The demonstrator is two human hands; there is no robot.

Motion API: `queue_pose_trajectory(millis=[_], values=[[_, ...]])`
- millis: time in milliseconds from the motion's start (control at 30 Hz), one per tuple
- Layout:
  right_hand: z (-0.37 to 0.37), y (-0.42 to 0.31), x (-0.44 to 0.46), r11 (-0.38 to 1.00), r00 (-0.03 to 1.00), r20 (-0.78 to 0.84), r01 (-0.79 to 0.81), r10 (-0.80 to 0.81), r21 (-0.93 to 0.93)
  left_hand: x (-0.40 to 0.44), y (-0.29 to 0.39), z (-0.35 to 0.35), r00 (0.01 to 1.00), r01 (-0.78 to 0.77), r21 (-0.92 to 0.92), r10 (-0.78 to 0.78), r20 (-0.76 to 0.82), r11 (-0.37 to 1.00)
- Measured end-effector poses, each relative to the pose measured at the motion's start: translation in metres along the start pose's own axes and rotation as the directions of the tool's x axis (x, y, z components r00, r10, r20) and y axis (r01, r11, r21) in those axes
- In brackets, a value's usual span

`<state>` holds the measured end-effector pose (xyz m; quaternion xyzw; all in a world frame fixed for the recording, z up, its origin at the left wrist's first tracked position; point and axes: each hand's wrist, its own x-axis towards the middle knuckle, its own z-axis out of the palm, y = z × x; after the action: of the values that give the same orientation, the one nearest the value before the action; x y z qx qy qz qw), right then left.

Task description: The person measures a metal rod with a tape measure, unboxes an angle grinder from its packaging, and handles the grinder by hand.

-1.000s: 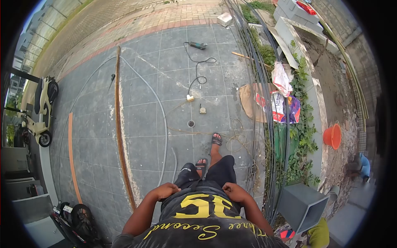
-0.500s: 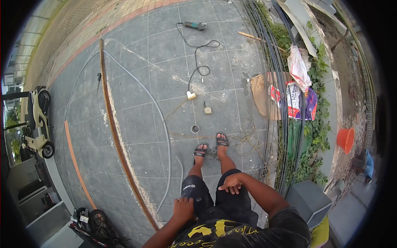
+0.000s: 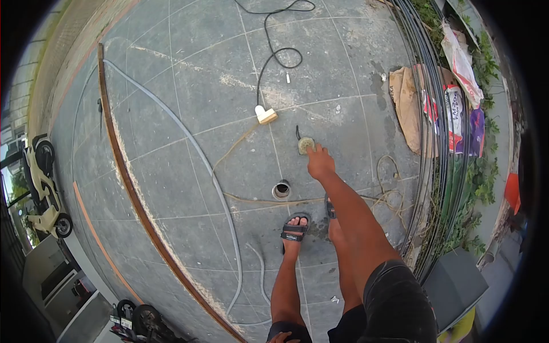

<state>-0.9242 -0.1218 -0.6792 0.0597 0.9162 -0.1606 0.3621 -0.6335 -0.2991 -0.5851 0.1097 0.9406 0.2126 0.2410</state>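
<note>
My right hand (image 3: 321,163) reaches down to the floor, its fingers closed at the right edge of a small, dusty, squarish tape measure (image 3: 305,146) with a black strap. The tape measure lies on the grey tiles, partly covered by my fingertips. Only the fingers of my left hand (image 3: 283,338) show at the bottom edge, lying over my dark shorts with nothing visible in them. A white plug in a cream socket block (image 3: 266,116) sits left of and beyond the tape measure. Nearer my feet, a round pipe end (image 3: 281,190) opens in the floor.
A grey hose (image 3: 194,140) curves beside a long rusty metal bar (image 3: 128,183). A thin extension cord (image 3: 257,200) crosses the floor before my sandals. Long dark rods (image 3: 443,97) and cement bags (image 3: 454,120) lie right. Motorbikes (image 3: 46,186) stand left.
I have bent forward and the view is closer to the floor. My right hand has left my thigh and come down to the tape measure. My left hand stays near my thigh.
</note>
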Motion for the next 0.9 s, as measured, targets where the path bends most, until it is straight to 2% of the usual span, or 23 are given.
queue_pose_trajectory(millis=[67, 133, 167, 233, 267, 300, 367, 400, 433, 467, 500, 533, 567, 600, 633, 667, 733, 767, 833, 900], values=[[0.029, -0.010, 0.023, 0.981, 0.942, -0.313, 0.063, -0.118, -0.182, 0.050, -0.057, 0.106, 0.969, -0.118, 0.177, 0.152, -0.197, 0.977], [0.045, -0.013, 0.040, 0.966, 0.943, -0.296, 0.079, -0.152, -0.246, 0.051, -0.087, 0.162, 0.903, -0.152, 0.234, 0.231, -0.363, 0.960], [0.051, -0.010, 0.044, 0.945, 0.938, -0.292, 0.089, -0.185, -0.313, 0.050, -0.086, 0.163, 0.911, -0.145, 0.224, 0.218, -0.349, 0.964], [0.058, -0.004, 0.047, 0.944, 0.957, -0.234, 0.091, -0.171, -0.318, 0.049, -0.085, 0.157, 0.965, -0.120, 0.196, 0.160, -0.206, 0.973], [0.059, 0.001, 0.046, 0.942, 0.967, -0.196, 0.094, -0.163, -0.323, 0.048, -0.081, 0.151, 0.938, -0.132, 0.185, 0.184, -0.294, 0.974], [0.058, 0.006, 0.039, 0.943, 0.970, -0.190, 0.087, -0.154, -0.321, 0.048, -0.082, 0.154, 0.956, -0.115, 0.173, 0.156, -0.249, 0.978], [0.053, 0.017, 0.018, 0.999, 0.990, -0.135, -0.033, 0.038, 0.036, 0.048, -0.084, 0.163, 0.928, -0.148, 0.182, 0.200, -0.313, 0.972], [0.052, 0.023, 0.002, 0.983, 0.975, -0.199, -0.064, 0.099, 0.172, 0.047, -0.074, 0.139, 0.944, -0.156, 0.091, 0.176, -0.280, 0.984], [0.054, 0.030, -0.018, 0.949, 0.954, -0.256, -0.076, 0.159, 0.305, 0.040, -0.057, 0.100, 0.966, -0.139, 0.001, 0.136, -0.220, 0.990], [0.065, 0.046, -0.034, 0.900, 0.950, -0.238, -0.087, 0.205, 0.426, 0.014, -0.032, 0.027, 0.994, -0.052, -0.124, 0.039, -0.105, 0.991], [0.076, 0.059, -0.051, 0.837, 0.945, -0.214, -0.098, 0.248, 0.538, -0.041, 0.013, -0.093, 0.994, 0.109, -0.243, -0.101, 0.048, 0.964], [0.063, 0.061, -0.078, 0.518, 0.930, 0.073, -0.265, 0.361, 0.814, -0.063, 0.041, -0.179, 0.971, 0.228, -0.308, -0.193, 0.141, 0.924], [0.044, 0.062, -0.108, 0.100, 0.865, 0.374, -0.427, 0.336, 0.899, -0.056, 0.048, -0.222, 0.960, 0.274, -0.342, -0.233, 0.158, 0.899], [0.033, 0.067, -0.141, -0.139, 0.837, 0.497, -0.477, 0.231, 0.868, -0.028, 0.038, -0.240, 0.961, 0.274, -0.363, -0.243, 0.130, 0.891], [0.020, 0.064, -0.175, -0.274, 0.836, 0.506, -0.446, 0.214, 0.852, 0.027, 0.009, -0.232, 0.976, 0.219, -0.336, -0.213, 0.054, 0.916], [0.010, 0.074, -0.205, -0.318, 0.803, 0.592, -0.545, 0.071, 0.776, 0.080, -0.025, -0.213, 0.974, 0.188, -0.377, -0.222, -0.047, 0.907], [-0.010, 0.079, -0.259, -0.367, 0.751, 0.659, -0.619, -0.020, 0.694, 0.190, -0.084, -0.177, 0.927, 0.305, -0.350, -0.360, -0.102, 0.886], [-0.021, 0.079, -0.281, -0.378, 0.723, 0.687, -0.655, -0.065, 0.654, 0.241, -0.112, -0.158, 0.921, 0.304, -0.295, -0.359, -0.152, 0.906], [-0.032, 0.079, -0.318, -0.401, 0.645, 0.744, -0.736, -0.174, 0.545, 0.326, -0.136, -0.135, 0.857, 0.453, -0.326, -0.506, -0.095, 0.830], [-0.051, 0.068, -0.341, -0.549, 0.622, 0.710, -0.739, -0.331, 0.391, 0.389, -0.141, -0.113, 0.833, 0.495, -0.301, -0.544, -0.104, 0.815]])
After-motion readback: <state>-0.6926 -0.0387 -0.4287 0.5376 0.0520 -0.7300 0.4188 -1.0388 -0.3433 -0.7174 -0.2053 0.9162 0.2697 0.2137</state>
